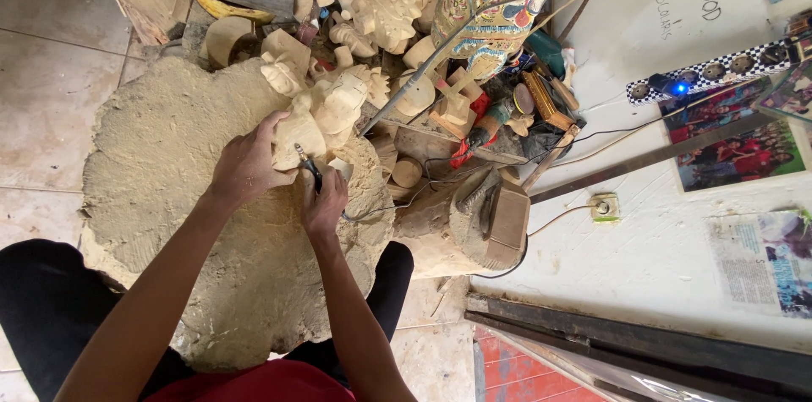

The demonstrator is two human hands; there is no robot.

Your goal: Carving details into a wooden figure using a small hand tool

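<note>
A left hand (247, 167) grips an unfinished wooden carving (315, 119) at the far edge of a sawdust mound (169, 199) — the right hand (326, 206), clenched on a corded rotary tool (309, 167), works just beside those fingers. One skid of the bit could nick them — or gouge the wood.

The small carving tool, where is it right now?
In the head view, the carving tool sits just left of centre, gripped by the right hand, its tip against the pale wood carving that the left hand steadies.
</note>
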